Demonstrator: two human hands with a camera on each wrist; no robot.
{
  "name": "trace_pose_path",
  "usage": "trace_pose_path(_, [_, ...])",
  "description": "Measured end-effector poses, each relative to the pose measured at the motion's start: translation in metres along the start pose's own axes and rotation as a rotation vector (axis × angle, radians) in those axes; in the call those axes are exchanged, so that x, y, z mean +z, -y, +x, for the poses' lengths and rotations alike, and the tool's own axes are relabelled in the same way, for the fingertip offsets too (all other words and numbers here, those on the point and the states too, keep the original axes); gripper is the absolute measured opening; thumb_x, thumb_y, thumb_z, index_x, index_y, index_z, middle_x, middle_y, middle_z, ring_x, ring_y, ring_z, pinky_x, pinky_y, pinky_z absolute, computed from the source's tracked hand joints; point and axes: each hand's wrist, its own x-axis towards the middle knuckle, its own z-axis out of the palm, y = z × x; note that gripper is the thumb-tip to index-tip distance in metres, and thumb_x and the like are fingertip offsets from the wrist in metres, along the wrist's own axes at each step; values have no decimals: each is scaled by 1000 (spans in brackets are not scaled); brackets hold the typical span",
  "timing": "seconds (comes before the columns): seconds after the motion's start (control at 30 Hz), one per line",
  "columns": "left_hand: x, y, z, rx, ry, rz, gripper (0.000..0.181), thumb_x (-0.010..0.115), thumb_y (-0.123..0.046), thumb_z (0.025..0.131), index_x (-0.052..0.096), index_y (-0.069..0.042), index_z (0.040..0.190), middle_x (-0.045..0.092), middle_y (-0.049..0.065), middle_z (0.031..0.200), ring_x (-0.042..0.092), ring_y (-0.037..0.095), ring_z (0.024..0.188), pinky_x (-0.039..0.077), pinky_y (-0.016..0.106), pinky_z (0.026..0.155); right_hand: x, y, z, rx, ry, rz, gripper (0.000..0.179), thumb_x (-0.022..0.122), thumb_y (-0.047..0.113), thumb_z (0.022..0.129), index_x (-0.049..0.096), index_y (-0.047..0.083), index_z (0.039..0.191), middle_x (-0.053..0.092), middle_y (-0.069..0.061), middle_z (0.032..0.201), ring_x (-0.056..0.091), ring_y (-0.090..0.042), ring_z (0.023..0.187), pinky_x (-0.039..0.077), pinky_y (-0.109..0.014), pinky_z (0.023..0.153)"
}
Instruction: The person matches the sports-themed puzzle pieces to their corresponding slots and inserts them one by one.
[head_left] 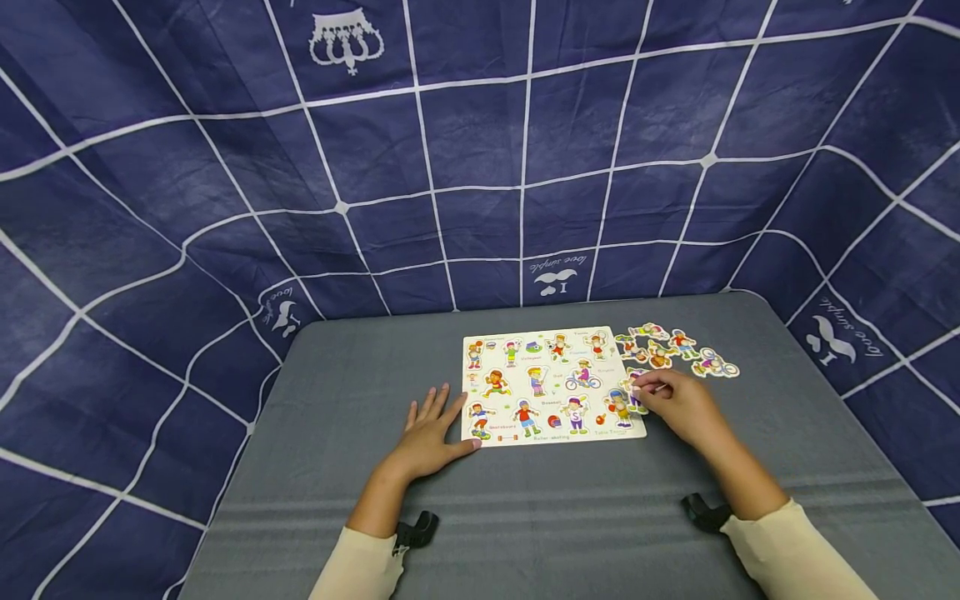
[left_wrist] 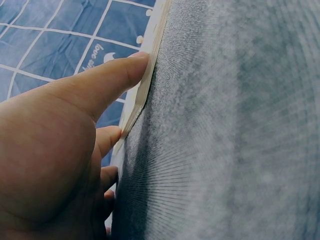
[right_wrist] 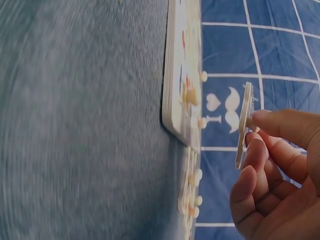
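Puzzle board (head_left: 517, 390) lies flat on the grey table (head_left: 360, 375), in front of the person, where both hands can get to it. Little pictures (head_left: 527, 417) of kids playing sports are all over its top. They are the right way up for the person, so they should be easy to look at.

The left hand (head_left: 427, 446) is at the board's near left corner. Its fingers are spread out long and hold nothing. The thumb touches the edge of the board, maybe to stop it from sliding.

The right hand (head_left: 682, 404) is by the board's right edge. Its thumb and fingers are almost together, because they pinch one small piece.

More loose pieces (head_left: 715, 363) lie in a bunch just past the right edge, near the far corner. That spot seems good, as they are close to the right hand and do not hide the pictures.

The held piece (right_wrist: 243, 127) is up in the air, apart from the board. It looks about level with it, picture side up.

Smallest are the pale knobs (right_wrist: 191, 96). The fingers pinch the held piece by its knob, probably because something so thin is hard to grab by its sides.
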Motion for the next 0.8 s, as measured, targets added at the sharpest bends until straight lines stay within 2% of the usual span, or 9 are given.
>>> trace_pose_path(0.2, [-1,-1,0,-2,1,0,90,65,-66,88,28,-29,161,10,9,172,0,31,160,-2,62,126,9,6,0,-6,31,27,13,75,11,90,75,2,99,71,-9,87,54,4,66,45,-19,59])
trace_pose_path(0.4, [-1,0,0,-3,1,6,90,65,-67,88,28,-29,161,10,8,172,0,31,160,-2,62,126,20,10,2,-14,67,34,11,75,10,90,75,3,98,69,-6,84,51,1,63,43,-21,56])
trace_pose_path(0.8, [0,1,1,0,-2,8,91,65,-67,88,28,-28,161,10,8,172,1,32,160,-2,62,126,38,18,3,-28,108,41,8,74,7,88,74,4,95,67,-3,82,52,0,65,45,-20,58])
